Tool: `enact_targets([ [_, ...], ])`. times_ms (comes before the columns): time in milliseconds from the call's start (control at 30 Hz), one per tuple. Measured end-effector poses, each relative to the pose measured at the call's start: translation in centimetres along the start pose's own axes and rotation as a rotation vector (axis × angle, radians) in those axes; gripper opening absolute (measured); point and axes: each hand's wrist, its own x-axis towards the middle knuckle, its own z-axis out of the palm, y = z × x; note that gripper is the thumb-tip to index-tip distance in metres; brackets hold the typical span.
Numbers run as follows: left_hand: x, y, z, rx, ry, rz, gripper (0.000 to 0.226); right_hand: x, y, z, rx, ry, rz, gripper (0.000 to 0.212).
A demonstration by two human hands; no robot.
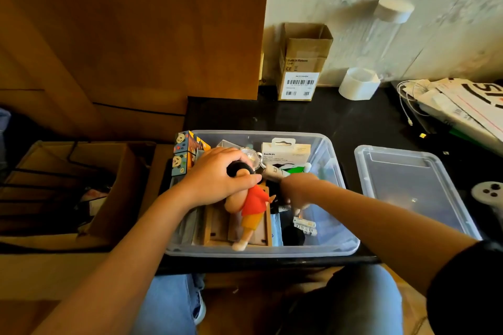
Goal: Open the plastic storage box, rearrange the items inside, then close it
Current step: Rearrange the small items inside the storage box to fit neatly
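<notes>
Your left hand (217, 177) grips the doll (251, 205) by its head, in the middle of the storage box (337, 246) at frame centre. Your right hand (295, 190) is blurred; I cannot tell its grip. Lifting the doll could knock over the Belkin package (285, 153) behind. The lid (411, 187) lies at right.

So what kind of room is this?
Probably a room at home, maybe a study corner. There's a dark desk by a papered wall, cardboard boxes, and a clear storage box full of toys and batteries.
</notes>
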Motion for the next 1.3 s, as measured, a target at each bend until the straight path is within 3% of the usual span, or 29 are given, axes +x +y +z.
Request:
enact_targets([
  [133, 0.0, -0.1, 0.0, 0.009, -0.007, 0.001, 0.057, 0.1, -0.4, 0.9, 0.177, 0.083, -0.052, 0.038],
  [333, -0.1, 0.0, 0.0, 0.01, -0.009, -0.01, 0.056, -0.7, 0.2, 0.5, -0.038, 0.133, 0.015, 0.022],
  [467, -0.1, 0.0, 0.0, 0.013, -0.007, -0.021, 0.056, -1.6, 0.0, 0.5, -0.055, 0.153, -0.006, 0.027],
  [633, -0.1, -0.1, 0.1, 0.009, 0.0, -0.012, 0.047, -2.5, 0.2, 0.7, -0.166, -0.121, -0.04, 0.053],
  [733, -0.1, -0.2, 0.1, 0.009, -0.002, -0.012, 0.051, -2.8, -0.4, 1.9, -0.219, -0.097, -0.023, 0.053],
  [867, 0.0, -0.2, 0.1, -0.001, -0.01, -0.013, 0.053, -2.6, -0.4, 2.0, -0.18, 0.015, 0.08, 0.034],
  [1000, 0.0, -0.3, 0.2, -0.013, 0.003, -0.003, 0.051, -2.5, -0.5, 1.9, -0.171, 0.036, 0.131, 0.036],
  [1167, 0.0, -0.2, 0.1, -0.03, 0.01, 0.015, 0.047, -1.8, -0.9, 1.4, 0.139, 0.174, 0.108, 0.036],
  [1300, 0.0, -0.3, 0.2, -0.052, 0.012, 0.03, 0.041, -0.7, -1.4, 1.5, 0.54, -0.114, 0.144, 0.022],
])
